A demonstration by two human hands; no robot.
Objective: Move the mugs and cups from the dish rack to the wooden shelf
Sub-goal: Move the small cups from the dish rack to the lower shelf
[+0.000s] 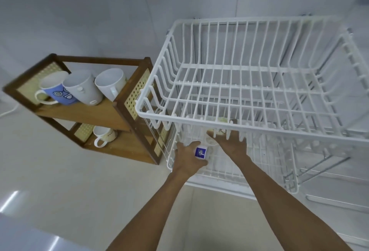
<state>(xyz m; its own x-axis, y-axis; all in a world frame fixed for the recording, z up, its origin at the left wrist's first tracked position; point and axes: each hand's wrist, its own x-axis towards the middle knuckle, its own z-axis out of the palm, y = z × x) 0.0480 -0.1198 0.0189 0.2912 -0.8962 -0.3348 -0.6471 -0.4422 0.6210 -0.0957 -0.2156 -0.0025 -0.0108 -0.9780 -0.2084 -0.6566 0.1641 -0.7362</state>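
Note:
A white two-tier wire dish rack (235, 123) stands on the counter; its upper basket holds nothing. My left hand (187, 159) is shut on a white mug with a blue label (201, 152) at the lower tier's front left. My right hand (231, 143) reaches under the upper basket and grips a pale cup (217, 131) that the wires mostly hide. To the left stands the wooden shelf (83, 109). Its top level carries a blue patterned mug (58, 91), a grey mug (81, 87) and a white mug (110, 84). A small white cup (103, 136) sits on the lower level.
The pale counter (60, 180) stretches in front of the shelf. A tiled wall (99, 21) rises behind shelf and rack. The rack's metal frame legs (327, 167) show at the right. The shelf's lower level has bare wood right of the small cup.

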